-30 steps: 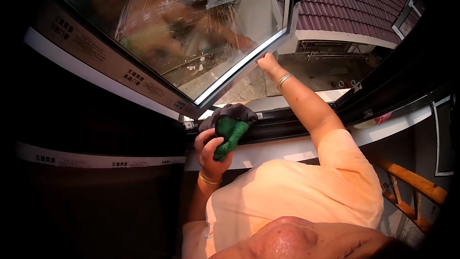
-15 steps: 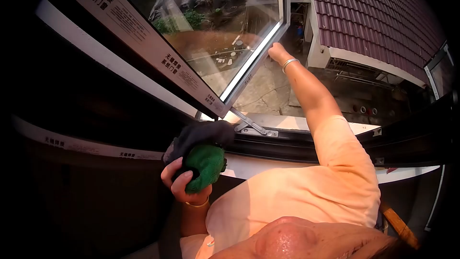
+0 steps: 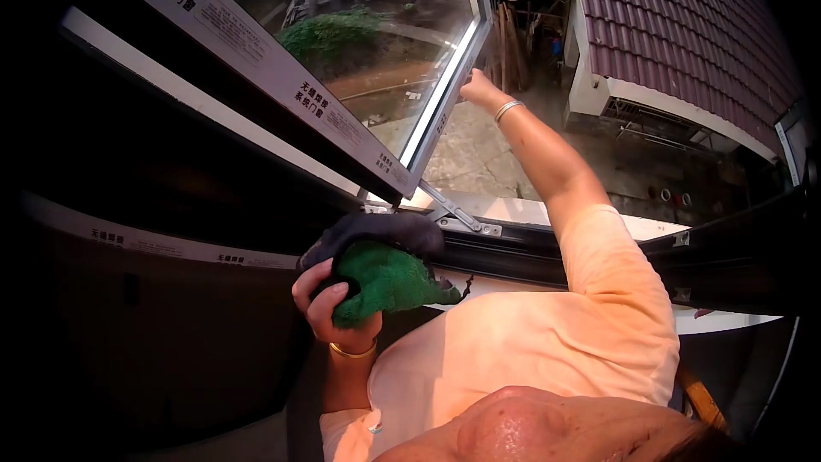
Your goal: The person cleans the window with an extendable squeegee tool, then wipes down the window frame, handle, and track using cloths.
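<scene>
My left hand (image 3: 329, 312), with a gold-coloured bangle at its wrist, is closed around a bunched green cloth (image 3: 389, 278). A dark cloth (image 3: 376, 229) is bundled against the green one, above it. One end of the green cloth hangs out to the right. My right arm reaches out through the window opening. At its end my right hand (image 3: 477, 87), with a silver bangle at the wrist, is closed at the outer edge of the open window sash (image 3: 443, 111); its fingertips are hidden behind that edge. A metal hinge arm (image 3: 451, 208) joins the sash to the lower frame.
The dark window track (image 3: 513, 248) runs in front of my body. Printed protective film (image 3: 282, 81) covers the near sash rail. Outside and below lie a concrete yard (image 3: 487, 158), a purple tiled roof (image 3: 684, 26) and stacked poles (image 3: 510, 47). A wooden piece (image 3: 703, 398) stands at lower right.
The sash's outer edge and my right hand appear slightly further left and higher. The green cloth has spread to the right, one end now hanging loose. The camera view has shifted a little.
</scene>
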Available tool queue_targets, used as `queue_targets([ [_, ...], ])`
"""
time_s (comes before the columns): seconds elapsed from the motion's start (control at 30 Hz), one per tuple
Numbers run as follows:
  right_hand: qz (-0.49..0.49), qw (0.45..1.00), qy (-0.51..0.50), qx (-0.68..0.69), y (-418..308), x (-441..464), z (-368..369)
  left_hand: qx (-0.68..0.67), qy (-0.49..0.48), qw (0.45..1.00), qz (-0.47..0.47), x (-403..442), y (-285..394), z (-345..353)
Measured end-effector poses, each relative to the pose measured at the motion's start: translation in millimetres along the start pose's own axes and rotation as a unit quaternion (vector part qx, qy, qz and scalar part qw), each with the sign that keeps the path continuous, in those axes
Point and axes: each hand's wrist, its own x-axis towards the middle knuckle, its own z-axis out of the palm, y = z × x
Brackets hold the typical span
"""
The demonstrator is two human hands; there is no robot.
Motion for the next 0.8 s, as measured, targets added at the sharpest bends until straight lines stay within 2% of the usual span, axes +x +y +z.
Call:
queue_targets([
  [0.03, -0.027, 1.000, -0.013, -0.008, -16.1, -21.3, -4.0, -0.047, -0.024, 0.999, -0.004, 2.4, -0.8, -0.4],
  [0.07, 0.041, 0.995, -0.092, 0.007, -40.2, -44.8, -14.8, -0.053, -0.026, 0.998, -0.006, 4.3, -1.1, 1.5],
  [0.13, 0.023, 0.992, -0.121, 0.035, -61.9, -88.8, -20.5, -0.091, -0.028, 0.995, -0.012, 10.0, -4.2, 10.1],
  [0.23, -0.038, 0.966, -0.244, 0.075, -113.3, -180.4, -41.4, -0.132, -0.027, 0.991, -0.005, 20.2, -11.8, 26.3],
  [0.33, -0.117, 0.947, -0.271, 0.124, -133.1, -267.9, -49.9, -0.210, -0.045, 0.976, -0.036, 30.0, -17.8, 51.4],
  [0.4, -0.130, 0.932, -0.291, 0.172, -120.2, -306.8, -50.9, -0.217, -0.066, 0.973, -0.042, 35.0, -20.8, 68.6],
  [0.47, -0.151, 0.937, -0.269, 0.164, -108.4, -339.3, -43.9, -0.242, -0.073, 0.966, -0.060, 35.7, -21.3, 89.5],
  [0.53, -0.130, 0.951, -0.245, 0.138, -107.2, -361.2, -37.1, -0.246, -0.071, 0.966, -0.033, 41.2, -18.9, 108.7],
  [0.6, -0.172, 0.979, -0.113, -0.006, -109.5, -372.0, -29.1, -0.248, -0.063, 0.967, -0.009, 46.4, -14.9, 126.0],
  [0.67, -0.152, 0.986, -0.027, -0.056, -97.9, -370.0, -25.5, -0.269, -0.052, 0.962, 0.008, 52.8, -11.5, 139.7],
  [0.73, -0.044, 0.999, -0.003, -0.008, -81.5, -364.1, -33.8, -0.282, -0.044, 0.957, 0.051, 60.9, -8.7, 148.9],
  [0.77, -0.098, 0.993, 0.031, 0.057, -77.1, -364.0, -34.9, -0.297, -0.052, 0.952, 0.049, 64.5, -4.1, 147.1],
  [0.8, -0.100, 0.993, 0.051, 0.046, -74.4, -365.7, -41.6, -0.303, -0.055, 0.950, 0.050, 66.2, -2.7, 149.0],
])
